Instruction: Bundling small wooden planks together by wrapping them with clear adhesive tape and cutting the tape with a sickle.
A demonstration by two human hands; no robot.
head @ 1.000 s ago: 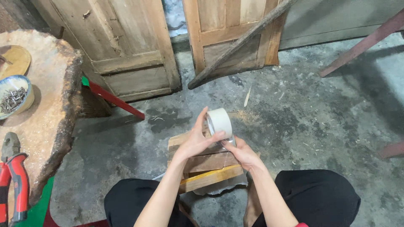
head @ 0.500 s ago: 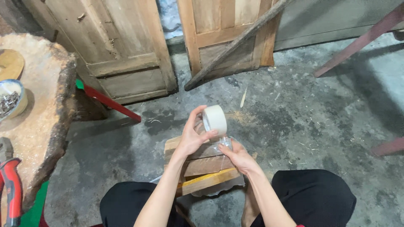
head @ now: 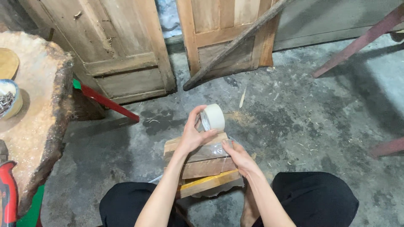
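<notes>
My left hand [head: 193,134] grips a white roll of tape [head: 213,117] and holds it just above a small stack of wooden boards [head: 202,166] between my knees. Clear tape stretches from the roll down over the stack's top. My right hand [head: 237,154] presses flat on the right side of the stack, fingers on the shiny taped strip. A yellowish board sticks out at the bottom of the stack.
A rough wooden slab table [head: 38,126] at left carries a bowl of metal bits [head: 9,98]; a red-handled tool [head: 7,195] lies at its near edge. Wooden door panels [head: 113,54] and a slanted plank [head: 235,42] lean ahead. Red bars [head: 357,40] cross at right.
My left hand has kept the tape roll above the stack, shifting it slightly. The right hand has slid a little along the taped stack. The view has shifted a bit to the right.
</notes>
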